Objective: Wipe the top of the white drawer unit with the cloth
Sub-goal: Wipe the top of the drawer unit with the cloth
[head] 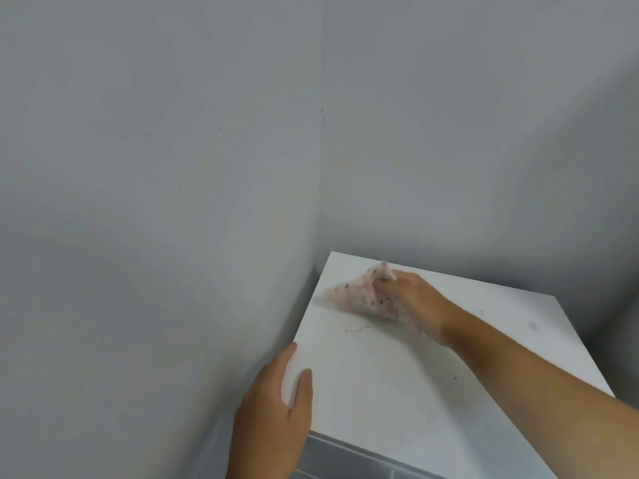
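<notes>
The white drawer unit [397, 385] stands in a wall corner, its flat top facing me. A pale cloth with pink and dark specks [359, 295] lies bunched on the far left part of the top, blurred by motion. My right hand [415, 299] presses down on the cloth and grips it, the arm reaching in from the lower right. My left hand [276, 409] clasps the near left corner of the top, thumb on the surface and fingers down the side. A thin dark hair and a few dark specks [358, 329] lie on the top near the cloth.
Grey-white walls [173, 202] meet in a corner directly behind the unit, close to its left and back edges. A dusty smudge [534, 326] marks the right side of the top. The upper drawer front [345, 458] shows at the bottom.
</notes>
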